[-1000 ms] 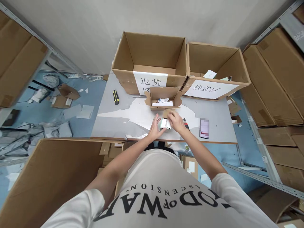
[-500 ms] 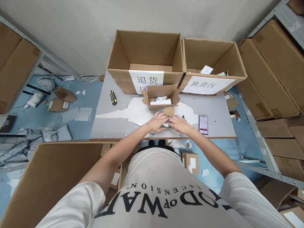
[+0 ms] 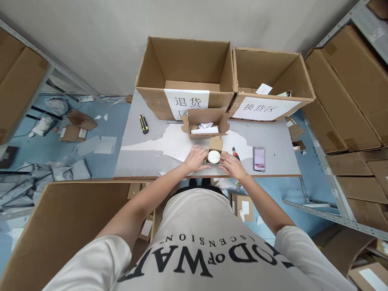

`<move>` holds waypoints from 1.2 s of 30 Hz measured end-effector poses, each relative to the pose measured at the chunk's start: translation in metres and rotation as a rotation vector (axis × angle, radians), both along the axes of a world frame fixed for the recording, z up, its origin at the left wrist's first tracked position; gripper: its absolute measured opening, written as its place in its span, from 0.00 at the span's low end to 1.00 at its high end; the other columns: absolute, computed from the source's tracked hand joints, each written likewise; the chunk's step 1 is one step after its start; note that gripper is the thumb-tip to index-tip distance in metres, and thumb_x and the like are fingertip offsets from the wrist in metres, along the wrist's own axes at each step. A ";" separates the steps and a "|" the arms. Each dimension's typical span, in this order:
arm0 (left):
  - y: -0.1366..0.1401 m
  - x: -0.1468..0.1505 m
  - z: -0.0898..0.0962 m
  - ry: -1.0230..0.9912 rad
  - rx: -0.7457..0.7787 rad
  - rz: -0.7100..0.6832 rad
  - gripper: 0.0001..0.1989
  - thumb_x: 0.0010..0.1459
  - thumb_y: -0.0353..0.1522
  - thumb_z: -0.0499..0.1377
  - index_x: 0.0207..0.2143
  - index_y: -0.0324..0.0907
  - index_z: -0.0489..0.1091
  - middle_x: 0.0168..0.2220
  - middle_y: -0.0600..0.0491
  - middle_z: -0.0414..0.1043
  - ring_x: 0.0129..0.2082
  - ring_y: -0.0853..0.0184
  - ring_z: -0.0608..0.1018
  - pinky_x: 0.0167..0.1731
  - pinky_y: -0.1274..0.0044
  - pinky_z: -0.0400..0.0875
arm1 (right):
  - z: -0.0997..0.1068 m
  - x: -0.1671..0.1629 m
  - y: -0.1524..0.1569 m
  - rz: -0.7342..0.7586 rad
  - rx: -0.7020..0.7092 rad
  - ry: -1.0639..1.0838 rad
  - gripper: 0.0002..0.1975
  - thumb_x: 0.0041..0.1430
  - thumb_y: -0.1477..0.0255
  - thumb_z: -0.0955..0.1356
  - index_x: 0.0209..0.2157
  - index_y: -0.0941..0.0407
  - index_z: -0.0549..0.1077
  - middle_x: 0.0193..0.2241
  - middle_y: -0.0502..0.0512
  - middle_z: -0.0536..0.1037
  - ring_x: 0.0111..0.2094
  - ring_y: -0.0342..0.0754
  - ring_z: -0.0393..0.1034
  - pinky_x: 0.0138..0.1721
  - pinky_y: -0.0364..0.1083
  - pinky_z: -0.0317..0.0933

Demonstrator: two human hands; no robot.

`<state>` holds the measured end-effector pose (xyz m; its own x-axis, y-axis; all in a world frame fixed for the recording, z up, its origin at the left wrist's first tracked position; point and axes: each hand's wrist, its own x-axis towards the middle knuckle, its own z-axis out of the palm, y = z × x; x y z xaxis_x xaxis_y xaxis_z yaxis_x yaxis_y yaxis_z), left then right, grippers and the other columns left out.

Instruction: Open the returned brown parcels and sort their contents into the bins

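Note:
A small cardboard box (image 3: 216,142) stands near the front edge of the table with its lid flap raised at the back. A round white item, perhaps a jar lid (image 3: 214,157), shows inside it. My left hand (image 3: 196,158) grips the left side of the small box, fingers along the wall and thumb at the front. On the opposite side, my right hand (image 3: 232,165) holds the right wall with its fingertips. Just behind the right hand lies a red and black utility knife (image 3: 235,153), partly covered by it.
An open carton (image 3: 206,133) with white packaging stands behind the small box. Two large labelled cartons (image 3: 151,99) (image 3: 306,91) line the back. A yellow utility knife (image 3: 144,124) lies left, a phone (image 3: 259,159) right. A big open carton (image 3: 87,218) is below the table's left side.
Both hands have moved apart from over the small box to its sides. The round white item inside is now uncovered, and more of the red utility knife shows.

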<state>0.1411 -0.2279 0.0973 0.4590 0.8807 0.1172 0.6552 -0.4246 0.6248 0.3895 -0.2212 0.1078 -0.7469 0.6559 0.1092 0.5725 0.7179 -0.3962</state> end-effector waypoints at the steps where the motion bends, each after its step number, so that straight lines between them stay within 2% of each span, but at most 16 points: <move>1: -0.004 0.005 -0.006 -0.030 -0.015 0.053 0.36 0.42 0.52 0.67 0.48 0.42 0.67 0.46 0.43 0.68 0.50 0.49 0.70 0.58 0.55 0.55 | 0.001 -0.002 -0.004 -0.034 -0.006 0.010 0.13 0.65 0.64 0.62 0.38 0.55 0.75 0.46 0.61 0.76 0.51 0.54 0.67 0.53 0.55 0.60; 3: -0.008 0.017 -0.017 -0.097 -0.048 0.124 0.49 0.35 0.51 0.70 0.56 0.40 0.60 0.53 0.39 0.64 0.54 0.46 0.67 0.56 0.57 0.59 | 0.009 -0.013 -0.008 -0.124 -0.017 -0.032 0.13 0.65 0.64 0.62 0.38 0.56 0.75 0.46 0.63 0.76 0.50 0.55 0.67 0.51 0.54 0.60; 4: -0.009 0.023 -0.020 -0.121 -0.070 0.152 0.52 0.34 0.49 0.71 0.59 0.40 0.57 0.55 0.37 0.61 0.56 0.45 0.65 0.55 0.57 0.59 | 0.015 -0.020 -0.009 -0.171 -0.021 -0.088 0.13 0.65 0.65 0.62 0.39 0.57 0.74 0.46 0.63 0.75 0.49 0.56 0.67 0.50 0.54 0.60; 5: -0.008 0.028 -0.023 -0.133 -0.093 0.183 0.52 0.35 0.46 0.71 0.60 0.39 0.55 0.57 0.37 0.60 0.57 0.44 0.64 0.55 0.56 0.59 | 0.023 -0.030 -0.009 -0.216 -0.022 -0.158 0.12 0.64 0.66 0.62 0.40 0.57 0.74 0.47 0.64 0.75 0.48 0.57 0.67 0.48 0.55 0.59; 7: -0.007 0.036 -0.024 -0.130 -0.133 0.249 0.46 0.40 0.41 0.69 0.60 0.40 0.55 0.56 0.38 0.63 0.57 0.43 0.64 0.55 0.54 0.58 | 0.039 -0.052 -0.005 -0.298 -0.012 -0.305 0.14 0.62 0.64 0.64 0.43 0.58 0.73 0.47 0.67 0.74 0.46 0.59 0.67 0.46 0.56 0.57; 10: -0.007 0.041 -0.025 -0.132 -0.119 0.288 0.38 0.44 0.33 0.63 0.59 0.41 0.57 0.52 0.39 0.67 0.55 0.45 0.66 0.55 0.54 0.58 | 0.057 -0.083 0.001 -0.413 0.013 -0.461 0.19 0.56 0.63 0.69 0.45 0.60 0.72 0.44 0.71 0.74 0.44 0.61 0.67 0.44 0.56 0.55; 13: -0.008 0.039 -0.027 -0.200 -0.086 0.272 0.39 0.42 0.28 0.60 0.59 0.38 0.55 0.51 0.40 0.67 0.53 0.49 0.69 0.54 0.58 0.62 | 0.061 -0.099 0.004 -0.468 -0.013 -0.551 0.21 0.53 0.64 0.71 0.45 0.62 0.73 0.43 0.73 0.75 0.44 0.62 0.68 0.43 0.55 0.54; 16: -0.012 0.038 -0.033 -0.289 -0.091 0.234 0.40 0.42 0.29 0.61 0.60 0.39 0.53 0.52 0.40 0.66 0.52 0.51 0.70 0.53 0.60 0.66 | 0.060 -0.102 0.005 -0.457 -0.074 -0.608 0.22 0.51 0.64 0.72 0.46 0.61 0.73 0.41 0.73 0.77 0.45 0.62 0.70 0.44 0.55 0.54; 19: -0.015 0.039 -0.038 -0.359 -0.094 0.170 0.40 0.42 0.30 0.62 0.60 0.39 0.53 0.54 0.41 0.64 0.54 0.52 0.69 0.54 0.61 0.66 | 0.062 -0.101 0.006 -0.419 -0.123 -0.651 0.18 0.49 0.70 0.72 0.43 0.61 0.73 0.37 0.69 0.79 0.43 0.60 0.72 0.45 0.55 0.54; 22: -0.014 0.042 -0.039 -0.366 -0.085 0.210 0.40 0.43 0.29 0.62 0.59 0.38 0.53 0.53 0.40 0.64 0.55 0.51 0.69 0.54 0.60 0.66 | 0.071 -0.100 0.007 -0.395 -0.098 -0.618 0.18 0.48 0.73 0.71 0.44 0.60 0.72 0.36 0.68 0.78 0.44 0.60 0.71 0.45 0.54 0.55; 26: -0.011 0.040 -0.039 -0.347 -0.103 0.302 0.41 0.43 0.30 0.64 0.60 0.38 0.53 0.52 0.40 0.65 0.53 0.50 0.70 0.53 0.59 0.67 | 0.095 -0.094 0.009 -0.361 -0.024 -0.517 0.25 0.48 0.67 0.71 0.48 0.59 0.68 0.39 0.68 0.76 0.43 0.62 0.70 0.40 0.52 0.58; 31: -0.010 0.035 -0.043 -0.379 -0.102 0.353 0.45 0.42 0.37 0.69 0.60 0.39 0.53 0.56 0.40 0.63 0.56 0.50 0.68 0.55 0.59 0.65 | 0.146 -0.079 0.020 -0.336 0.068 -0.375 0.24 0.51 0.59 0.68 0.47 0.56 0.68 0.40 0.64 0.74 0.39 0.60 0.69 0.36 0.49 0.57; 36: -0.007 0.035 -0.043 -0.411 -0.095 0.400 0.48 0.39 0.40 0.71 0.60 0.41 0.54 0.57 0.40 0.63 0.58 0.48 0.67 0.57 0.57 0.62 | 0.200 -0.057 0.031 -0.313 0.152 -0.138 0.29 0.52 0.60 0.68 0.55 0.54 0.64 0.43 0.61 0.72 0.41 0.60 0.67 0.39 0.52 0.60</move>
<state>0.1759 -0.2351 0.0545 0.0214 0.9916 0.1274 0.4485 -0.1234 0.8852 0.3326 -0.1897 0.3079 -0.5275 0.8386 0.1357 0.8139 0.5447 -0.2024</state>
